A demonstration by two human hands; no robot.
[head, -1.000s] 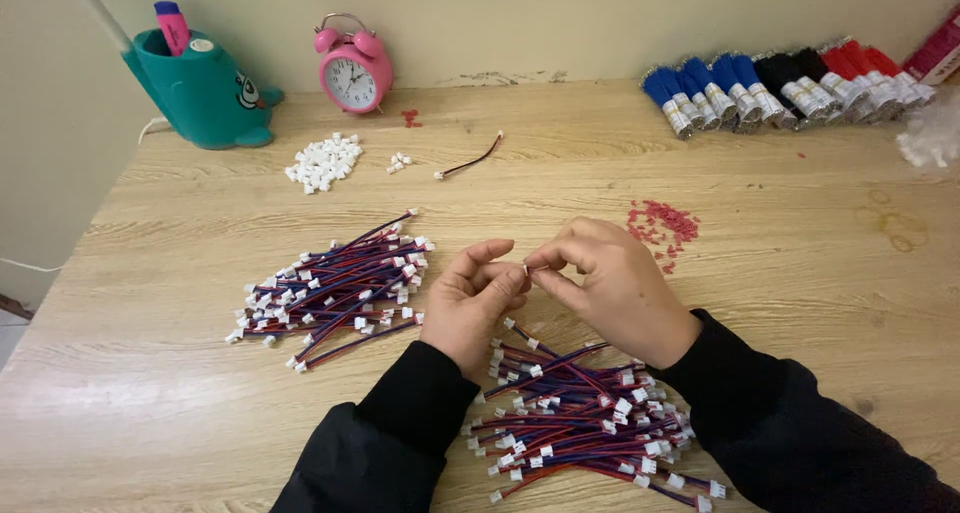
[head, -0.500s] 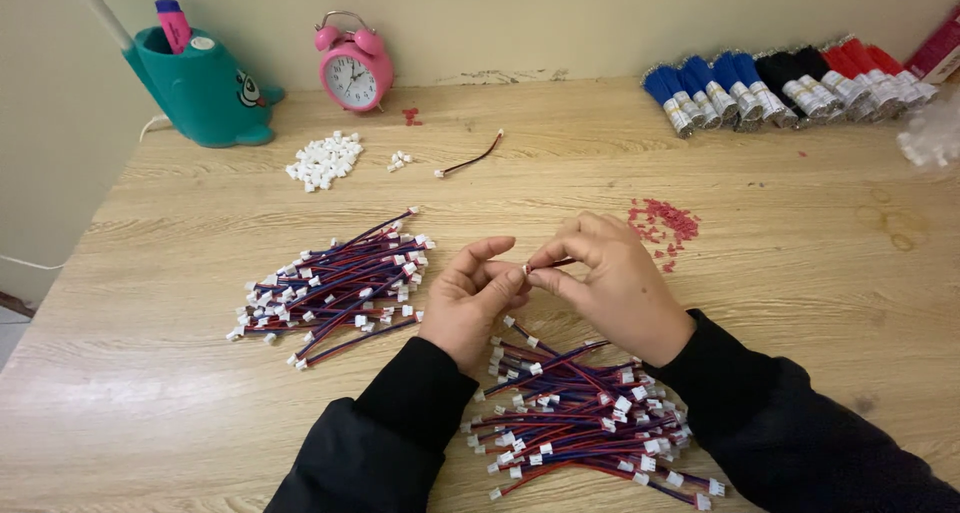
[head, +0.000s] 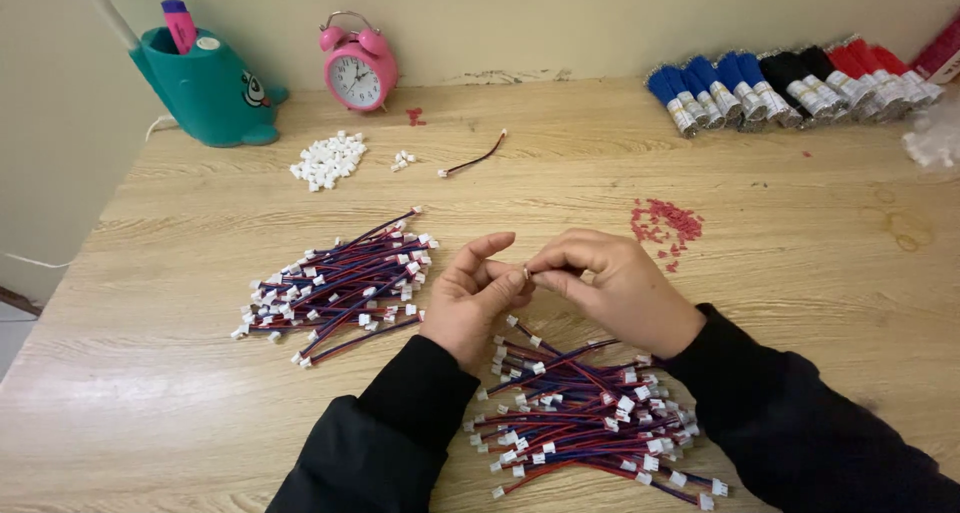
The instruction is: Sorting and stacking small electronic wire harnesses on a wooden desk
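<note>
At bench centre the left hand [head: 470, 303] and the right hand [head: 615, 288] are held fingertip to fingertip, both pinched on a small connector piece [head: 526, 271] too tiny to be identified fully; in judgement, the work is best done with the piece kept close above the bench and gripped at its ends. A wire pile [head: 340, 285] is noted left of the hands, a second wire pile [head: 585, 418] near, below the wrists. The wooden bench [head: 800, 263] also carries, left to right, a teal pen holder [head: 210, 93], white housings [head: 327, 160], a pink alarm clock [head: 358, 63], red bits [head: 665, 223] and capped bundles [head: 790, 83] against a plain wall.
</note>
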